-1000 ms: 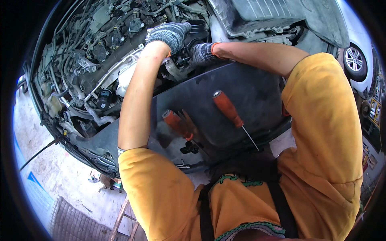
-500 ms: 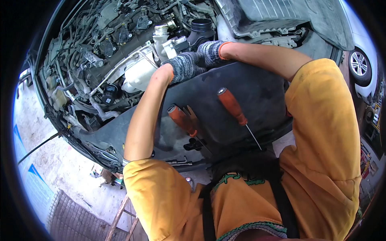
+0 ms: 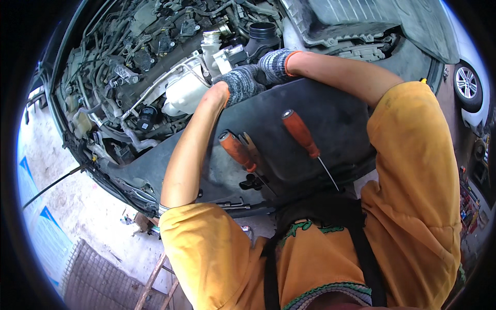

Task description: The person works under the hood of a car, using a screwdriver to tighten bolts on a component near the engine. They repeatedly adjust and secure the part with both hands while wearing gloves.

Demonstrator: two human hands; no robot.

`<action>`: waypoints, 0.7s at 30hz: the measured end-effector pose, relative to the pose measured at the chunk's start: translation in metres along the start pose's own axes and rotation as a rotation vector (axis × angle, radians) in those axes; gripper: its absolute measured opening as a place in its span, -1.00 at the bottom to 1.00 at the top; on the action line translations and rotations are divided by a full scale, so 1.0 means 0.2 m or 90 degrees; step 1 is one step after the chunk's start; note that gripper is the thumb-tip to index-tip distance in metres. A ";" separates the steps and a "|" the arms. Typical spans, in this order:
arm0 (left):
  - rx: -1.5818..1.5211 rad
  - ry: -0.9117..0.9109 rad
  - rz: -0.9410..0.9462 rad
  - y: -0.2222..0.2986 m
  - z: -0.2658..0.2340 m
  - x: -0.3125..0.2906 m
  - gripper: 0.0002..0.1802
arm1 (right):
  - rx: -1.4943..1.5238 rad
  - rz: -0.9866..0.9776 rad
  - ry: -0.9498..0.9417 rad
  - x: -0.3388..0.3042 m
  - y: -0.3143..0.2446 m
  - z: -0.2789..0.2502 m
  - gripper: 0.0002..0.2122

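Though earlier apart, left hand [image 3: 242, 86] beside right [image 3: 276, 66].

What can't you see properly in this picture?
What the left hand and right hand are touching: head view, hidden by their striped gloves.
Rest of the wooden frame: head view, cut off by the lower edge.
Print on the black cylinder: head view, too small.
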State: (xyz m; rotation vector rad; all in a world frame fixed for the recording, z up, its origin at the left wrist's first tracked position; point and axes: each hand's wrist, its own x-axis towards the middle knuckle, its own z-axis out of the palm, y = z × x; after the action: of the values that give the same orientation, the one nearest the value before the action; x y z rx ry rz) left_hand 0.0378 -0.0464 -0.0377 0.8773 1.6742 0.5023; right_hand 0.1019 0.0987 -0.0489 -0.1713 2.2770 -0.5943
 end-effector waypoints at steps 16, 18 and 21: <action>0.133 -0.017 -0.084 0.04 -0.02 0.02 -0.54 | 0.076 -0.095 0.123 -0.07 0.02 -0.01 -0.73; 0.123 -0.023 -0.113 0.03 -0.04 -0.02 -0.50 | -0.002 -0.083 0.035 -0.04 -0.02 -0.04 -0.72; 0.119 -0.036 -0.122 0.03 -0.05 -0.10 -0.52 | -0.056 -0.083 0.002 0.00 -0.04 -0.03 -0.70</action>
State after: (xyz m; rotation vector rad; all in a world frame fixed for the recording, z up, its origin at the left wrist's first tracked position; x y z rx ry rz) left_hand 0.0322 -0.0565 -0.0176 0.8456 1.7517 0.1919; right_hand 0.0971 0.0935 -0.0404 -0.3637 2.3087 -0.5612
